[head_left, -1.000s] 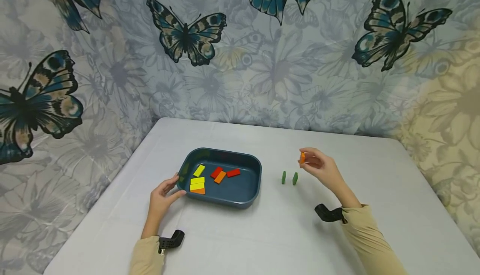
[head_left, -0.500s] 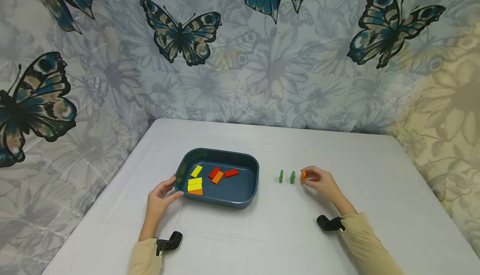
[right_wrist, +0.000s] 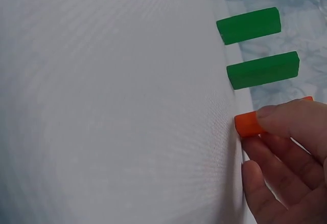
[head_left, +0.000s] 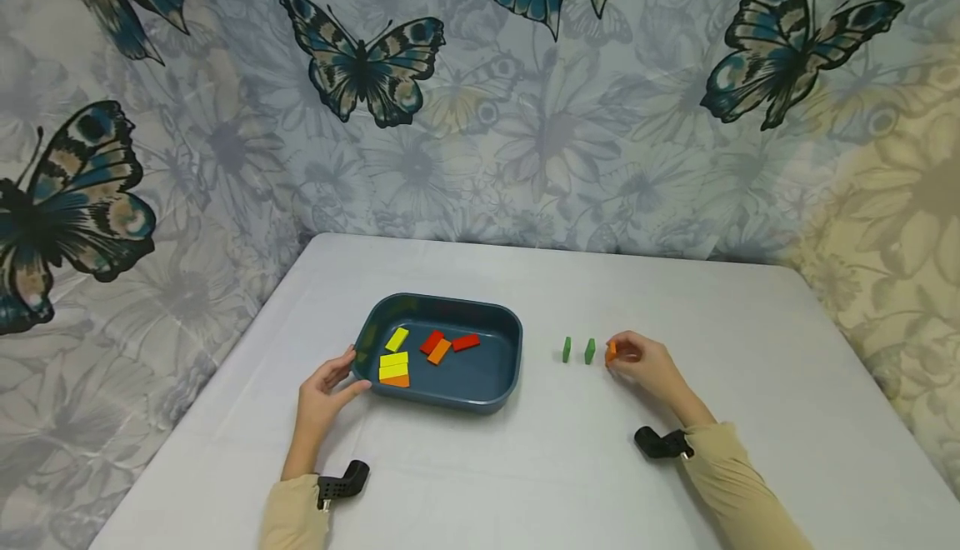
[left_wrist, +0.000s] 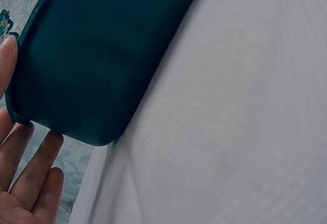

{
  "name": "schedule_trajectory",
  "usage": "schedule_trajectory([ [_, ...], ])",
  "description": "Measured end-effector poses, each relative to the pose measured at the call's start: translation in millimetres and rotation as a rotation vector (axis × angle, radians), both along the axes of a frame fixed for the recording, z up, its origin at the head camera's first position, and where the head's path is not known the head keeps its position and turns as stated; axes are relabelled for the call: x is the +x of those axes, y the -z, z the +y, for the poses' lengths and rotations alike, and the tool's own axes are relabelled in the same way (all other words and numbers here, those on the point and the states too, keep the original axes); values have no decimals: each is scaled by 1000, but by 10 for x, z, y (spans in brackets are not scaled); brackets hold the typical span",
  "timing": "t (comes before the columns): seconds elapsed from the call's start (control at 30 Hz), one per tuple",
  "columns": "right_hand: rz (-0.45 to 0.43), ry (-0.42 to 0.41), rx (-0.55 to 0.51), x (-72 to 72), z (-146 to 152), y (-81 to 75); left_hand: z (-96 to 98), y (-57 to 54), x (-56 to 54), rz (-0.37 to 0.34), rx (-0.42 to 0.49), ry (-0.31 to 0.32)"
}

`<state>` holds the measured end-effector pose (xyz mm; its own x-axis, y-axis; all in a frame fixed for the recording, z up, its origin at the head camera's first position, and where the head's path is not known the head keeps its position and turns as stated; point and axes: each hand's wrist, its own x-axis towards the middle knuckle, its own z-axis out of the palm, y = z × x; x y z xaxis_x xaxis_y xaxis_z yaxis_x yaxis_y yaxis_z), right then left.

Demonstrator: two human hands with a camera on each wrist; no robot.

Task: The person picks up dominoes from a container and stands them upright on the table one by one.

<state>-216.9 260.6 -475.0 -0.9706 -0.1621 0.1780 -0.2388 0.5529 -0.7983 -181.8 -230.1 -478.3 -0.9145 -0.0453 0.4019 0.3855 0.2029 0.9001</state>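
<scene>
My right hand point(head_left: 647, 362) pinches an orange block point(head_left: 611, 352) between thumb and fingers; in the right wrist view the block point(right_wrist: 248, 124) stands on end, its lower end at the tablecloth. Left of it, two green blocks point(head_left: 589, 352) point(head_left: 567, 350) stand upright in a row, apart from each other. My left hand point(head_left: 324, 392) touches the left end of a dark blue tray point(head_left: 480, 406), the thumb at the near corner's rim and fairly straight fingertips against the end wall. Inside the tray lie yellow blocks point(head_left: 397, 339), red blocks point(head_left: 466, 342) and orange blocks point(head_left: 439, 352).
A white cloth covers the table point(head_left: 510, 483), with bare cloth in front of the tray and right of the right hand. Butterfly-patterned fabric point(head_left: 480, 158) hangs behind and at the sides. Black wrist cameras point(head_left: 345, 481) sit on both forearms.
My right hand has come down from above the table with the orange block, setting it upright to the right of the green blocks. The left hand has stayed at the tray.
</scene>
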Motion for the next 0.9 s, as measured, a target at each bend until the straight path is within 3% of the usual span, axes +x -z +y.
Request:
schedule_trajectory([
  [0.9,-24,32,1,36,-11,-49,14,21,17,0,5,0],
])
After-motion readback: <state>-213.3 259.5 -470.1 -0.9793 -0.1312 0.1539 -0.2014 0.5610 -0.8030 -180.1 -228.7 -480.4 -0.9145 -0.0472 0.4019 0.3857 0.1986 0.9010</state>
